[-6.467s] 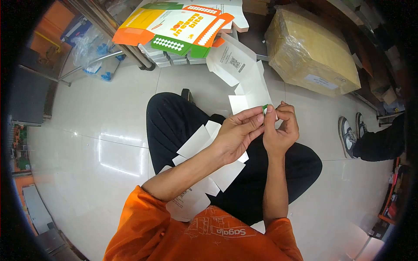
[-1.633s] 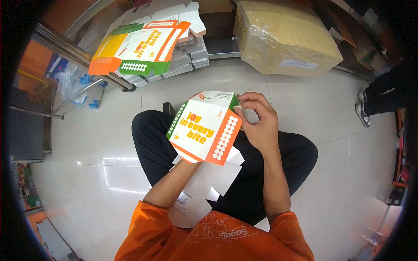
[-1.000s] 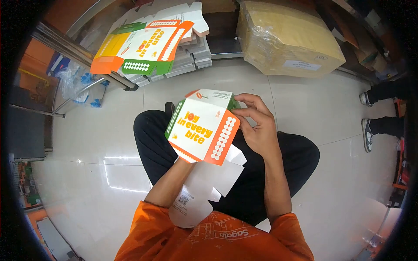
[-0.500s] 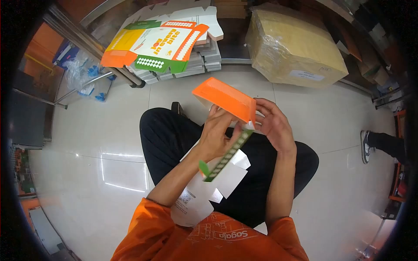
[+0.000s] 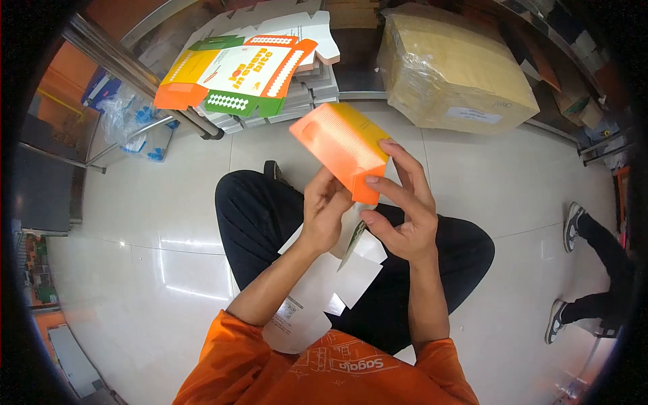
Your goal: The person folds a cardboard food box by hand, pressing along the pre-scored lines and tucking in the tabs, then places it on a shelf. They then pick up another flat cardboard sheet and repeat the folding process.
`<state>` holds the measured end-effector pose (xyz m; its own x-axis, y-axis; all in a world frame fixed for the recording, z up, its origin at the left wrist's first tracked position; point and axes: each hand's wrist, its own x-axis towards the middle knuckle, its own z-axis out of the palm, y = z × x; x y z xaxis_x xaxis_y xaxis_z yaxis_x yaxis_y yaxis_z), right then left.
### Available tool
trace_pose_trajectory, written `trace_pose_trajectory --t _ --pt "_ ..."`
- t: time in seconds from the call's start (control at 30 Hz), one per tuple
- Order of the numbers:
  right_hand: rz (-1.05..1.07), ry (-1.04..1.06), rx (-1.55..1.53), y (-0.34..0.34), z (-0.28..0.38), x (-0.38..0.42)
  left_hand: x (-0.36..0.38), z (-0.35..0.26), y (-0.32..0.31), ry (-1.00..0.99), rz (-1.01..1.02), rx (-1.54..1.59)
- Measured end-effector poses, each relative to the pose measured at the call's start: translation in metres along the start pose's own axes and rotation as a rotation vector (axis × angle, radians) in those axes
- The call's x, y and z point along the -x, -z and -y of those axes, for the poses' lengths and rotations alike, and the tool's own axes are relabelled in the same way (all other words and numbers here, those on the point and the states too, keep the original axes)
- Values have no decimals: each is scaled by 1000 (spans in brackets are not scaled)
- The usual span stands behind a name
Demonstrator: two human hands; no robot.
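A partly folded orange and yellow carton (image 5: pixel 337 152) is held up tilted in front of my knees. My left hand (image 5: pixel 326 212) is closed on its lower edge from beneath, some fingertips hidden behind the orange panel. On the other side my right hand (image 5: pixel 408 216) grips the carton's end, with two fingers on the orange and yellow faces and the thumb lower, by a narrow patterned flap (image 5: pixel 354 239). Below the hands, a white cardboard piece (image 5: pixel 297 320) with cut flaps and a printed code lies across my lap.
Flat printed cartons (image 5: pixel 253 67) are stacked at the back left, beside a metal table leg (image 5: pixel 196 121). A large plastic-wrapped brown box (image 5: pixel 452 74) stands at the back right. Plastic bags (image 5: pixel 138 121) lie on the left. Another person's legs (image 5: pixel 597 270) are at the right.
The carton has turned so its yellow face shows, and the patterned flap has swung nearly edge-on. My right hand has shifted lower on its end. The other person's second foot has come into view.
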<state>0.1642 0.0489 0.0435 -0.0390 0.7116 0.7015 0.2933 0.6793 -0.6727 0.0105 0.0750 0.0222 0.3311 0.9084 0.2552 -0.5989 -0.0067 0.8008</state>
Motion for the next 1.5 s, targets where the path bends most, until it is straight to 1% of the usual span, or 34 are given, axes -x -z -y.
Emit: trace_pose_trajectory --t 0.03,0.07,0.13,0.17,0.23,0.27,0.3,0.33,0.37,0.4,0.47,0.5,0.57,0.7,0.8,0.87,1.0,1.1,1.27,1.43,1.5 --pt "-21 -22 -10 1 -1 0 -1 -5 1 65 15 -44" --pt "-43 -43 -21 1 -1 -1 -2 -8 0 66 16 -44" --pt "-50 -74 -7 4 -4 2 -5 -13 -2 173 51 13" --pt "-45 -105 5 5 -4 2 -5 -15 -3 174 51 13" --pt "-42 -134 19 10 -6 3 -7 -17 -7 237 23 -185" --pt "23 -135 9 14 -7 4 -8 -19 -8 238 24 -185" --pt "89 -137 -2 17 -7 6 -11 -23 -7 310 -13 -180" --pt "89 -137 -2 19 -6 5 -13 -27 -7 382 -50 -176" --pt "124 -129 38 21 -4 3 -15 -32 -9 427 -20 -176" --pt "159 -122 77 23 -2 2 -17 -34 -11 427 -20 -176" --pt "194 -132 87 25 2 0 -19 -35 -15 555 -158 -108" --pt "228 -143 98 26 3 -1 -20 -34 -13 554 -157 -108" --pt "247 -151 91 27 2 1 -21 -31 -8 613 -175 -116" --pt "269 -187 79 28 1 4 -23 -35 -12 639 -228 -121" --pt "243 -189 69 27 -3 5 -24 -32 -11 647 -260 -157" --pt "222 -180 70 26 -5 5 -23 -31 -12 602 -238 -86" --pt "179 -174 34 25 -7 6 -25 -34 -13 558 -239 -79" --pt "167 -112 18 25 -13 7 -27 -35 -1 609 -185 -37" --pt "189 -101 75 23 -9 5 -30 -32 5 674 -222 56" --pt "195 -99 94 23 -9 3 -33 -33 2 673 -263 113" --pt "208 -50 124 25 -11 4 -35 -33 3 680 -262 144"
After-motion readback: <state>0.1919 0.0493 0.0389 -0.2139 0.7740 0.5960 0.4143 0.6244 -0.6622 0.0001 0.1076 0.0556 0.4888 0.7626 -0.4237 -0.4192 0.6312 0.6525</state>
